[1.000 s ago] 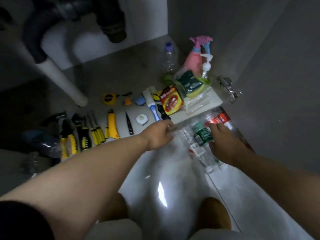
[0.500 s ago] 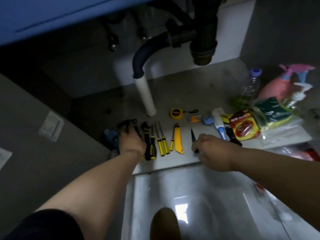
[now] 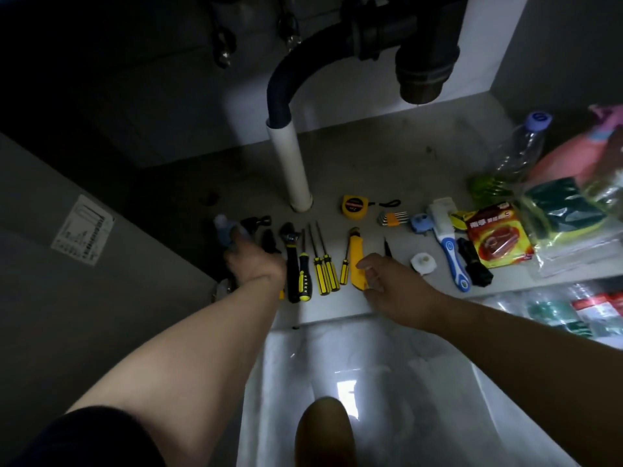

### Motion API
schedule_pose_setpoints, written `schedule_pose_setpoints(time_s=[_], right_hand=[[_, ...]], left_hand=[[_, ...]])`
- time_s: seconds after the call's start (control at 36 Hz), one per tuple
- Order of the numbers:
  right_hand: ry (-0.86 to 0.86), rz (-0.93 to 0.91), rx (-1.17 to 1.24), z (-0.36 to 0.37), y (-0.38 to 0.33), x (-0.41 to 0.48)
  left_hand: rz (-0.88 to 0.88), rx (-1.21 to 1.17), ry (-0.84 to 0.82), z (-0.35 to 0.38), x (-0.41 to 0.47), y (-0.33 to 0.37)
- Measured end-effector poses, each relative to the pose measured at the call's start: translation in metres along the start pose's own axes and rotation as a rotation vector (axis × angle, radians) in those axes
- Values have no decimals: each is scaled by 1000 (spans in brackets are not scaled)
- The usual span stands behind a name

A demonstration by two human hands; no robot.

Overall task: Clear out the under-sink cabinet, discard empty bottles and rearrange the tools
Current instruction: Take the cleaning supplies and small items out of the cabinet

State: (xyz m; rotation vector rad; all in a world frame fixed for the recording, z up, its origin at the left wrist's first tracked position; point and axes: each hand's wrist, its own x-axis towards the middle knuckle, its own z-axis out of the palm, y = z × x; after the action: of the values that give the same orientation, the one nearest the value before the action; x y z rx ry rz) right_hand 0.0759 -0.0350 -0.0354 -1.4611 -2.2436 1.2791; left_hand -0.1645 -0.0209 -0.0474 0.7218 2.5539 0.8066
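Leftward since the earlier frame, the right hand (image 3: pixel 392 284) now reaches the yellow utility knife (image 3: pixel 354 254). On the cabinet floor (image 3: pixel 371 156), the left hand (image 3: pixel 256 262) lies over dark tools (image 3: pixel 269 239) beside a capped bottle (image 3: pixel 223 230); whether its fingers grip cannot be told. Screwdrivers (image 3: pixel 323 271) lie between the hands. The right fingers (image 3: pixel 366 262), apart, flank the utility knife's near end.

4 yellow-handled screwdrivers (image 3: pixel 328 274) lying parallel on cabinet floor (image 3: pixel 371 163), yellow utility knife (image 3: pixel 355 251) just right, wrench (image 3: pixel 290 244) just left

Pink spray bottle (image 3: pixel 569 156) blurred, cropped right
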Motion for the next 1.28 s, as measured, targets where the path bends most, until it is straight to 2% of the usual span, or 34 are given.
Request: schedule_pose_setpoints(time_s=[0.06,0.11,0.25,0.36,0.5,0.56,0.64,0.75,0.89,1.06,1.19,1.28], right_hand=[[2,37,106,0,-1,1],[36,119,235,-4,-5,2],[162,343,619,-30,-19,-5],[262,352,833,-53,-7,-19],[422,410,863,-83,37,-49],[454,437,807,-98,58,-62],[498,462,751,-122,88,-83],[545,464,804,-147,121,-107],[634,445,812,-163,163,-143],[601,410,745,-148,188,-170],[425,388,720,-129,186,-180],[341,421,673,-116,180,-184]], left_hand=[[127,-211,-12,1,-18,8],[275,-316,-99,1,-45,19],[544,-490,-443,12,-109,46],[642,-590,-782,27,-151,60],[685,-530,-1077,55,-175,75],[713,-441,-1052,66,-182,82],[795,-274,-913,90,-186,96],[1021,103,-841,126,-185,124],[1095,390,-717,170,-207,153],[1008,401,-598,194,-217,157],[982,388,-649,196,-211,158],[988,355,-618,194,-209,156]])
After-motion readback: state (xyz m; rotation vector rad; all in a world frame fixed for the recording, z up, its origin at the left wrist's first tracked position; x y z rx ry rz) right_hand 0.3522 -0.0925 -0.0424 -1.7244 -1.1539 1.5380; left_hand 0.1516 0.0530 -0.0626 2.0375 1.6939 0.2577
